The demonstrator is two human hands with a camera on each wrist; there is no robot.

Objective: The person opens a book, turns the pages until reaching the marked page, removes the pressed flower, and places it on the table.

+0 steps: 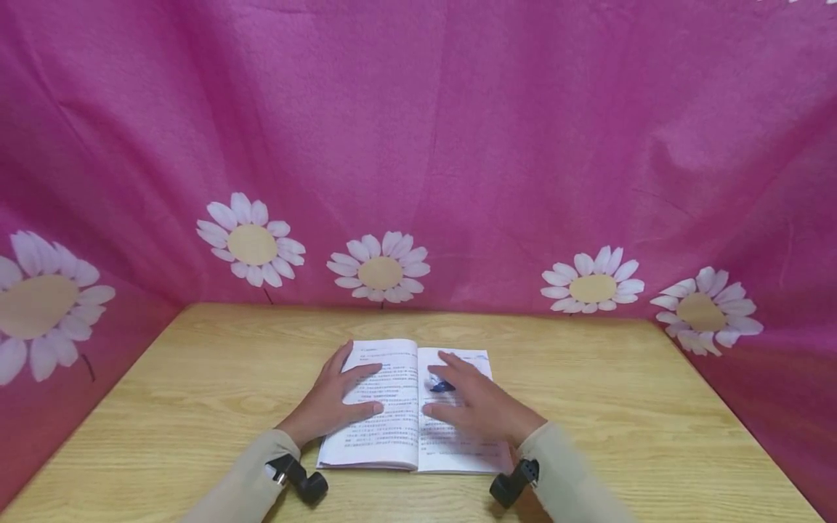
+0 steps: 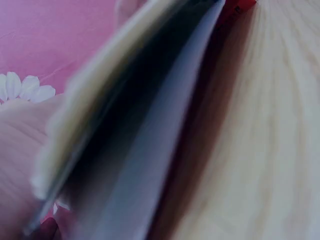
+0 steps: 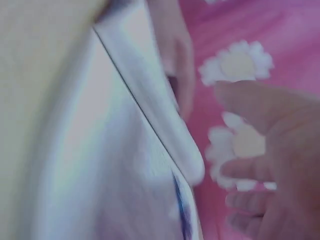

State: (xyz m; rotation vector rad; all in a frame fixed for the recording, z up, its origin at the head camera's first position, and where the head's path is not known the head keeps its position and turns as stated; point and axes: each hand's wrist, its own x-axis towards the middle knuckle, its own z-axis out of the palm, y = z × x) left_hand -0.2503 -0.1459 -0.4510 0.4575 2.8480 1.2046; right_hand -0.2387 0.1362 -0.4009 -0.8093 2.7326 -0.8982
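Two sleeved forearms (image 1: 238,479) angle inward over an open book (image 1: 417,428) on the wooden table (image 1: 641,407). Left hand (image 1: 333,403) spread wide at the left page (image 1: 382,436), thumb toward the middle; right hand (image 1: 480,403) likewise splayed over the right page (image 1: 451,454), fingers aimed up and leftward, contact uncertain.
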